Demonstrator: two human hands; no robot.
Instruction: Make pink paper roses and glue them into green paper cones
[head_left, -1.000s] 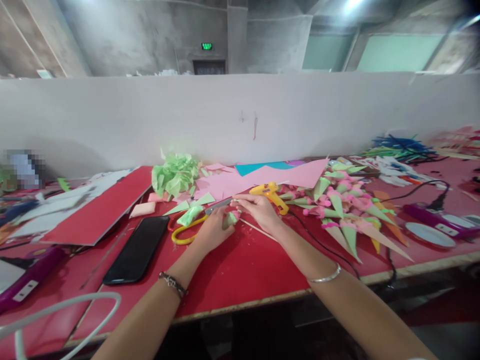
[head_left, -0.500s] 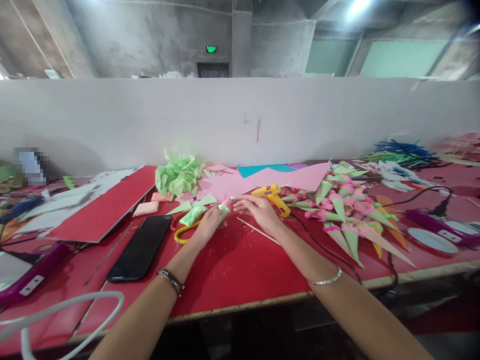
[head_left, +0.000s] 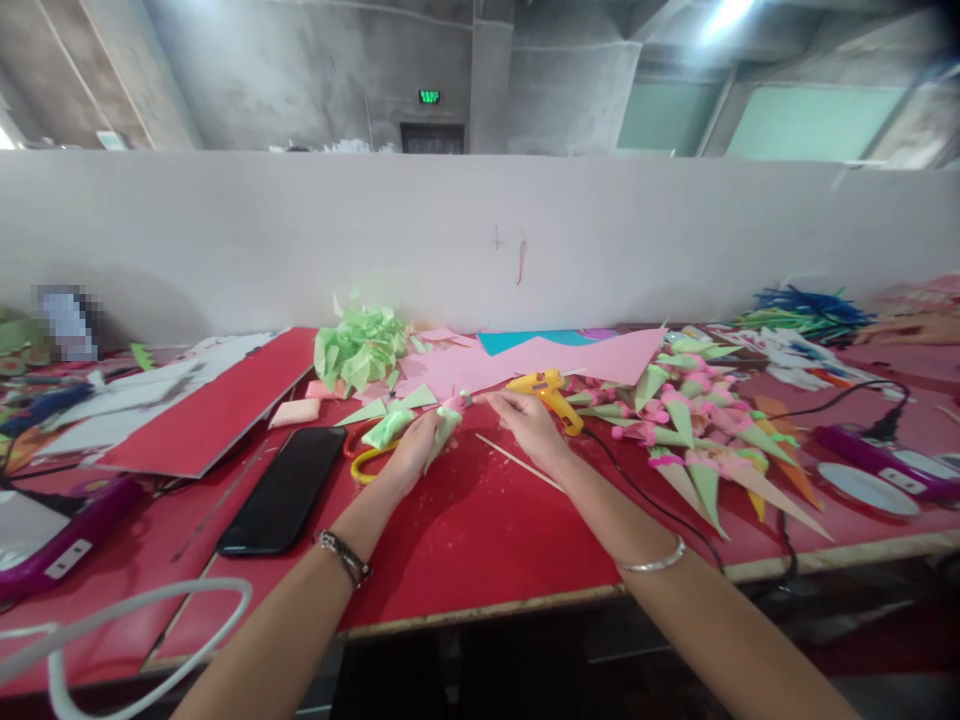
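My left hand (head_left: 409, 450) holds a small light green paper cone (head_left: 444, 428) with a pink tip, point down, over the red table (head_left: 480, 540). My right hand (head_left: 529, 425) pinches the pink top of that cone with its fingertips. A yellow glue gun (head_left: 546, 390) lies just behind my right hand, its black cord trailing right. Yellow-handled scissors (head_left: 369, 458) lie under my left hand.
A black phone (head_left: 285, 490) lies left of my hands. Several finished green and pink cones (head_left: 697, 430) are heaped at the right. Crumpled green paper (head_left: 358, 345) and pink sheets (head_left: 525, 360) sit behind. Purple glue guns (head_left: 64, 545) rest at both sides. A white partition stands behind.
My left hand has turned the green cone upright and lifted it a little. My right hand's fingers have stayed on its pink top. The view has shifted slightly.
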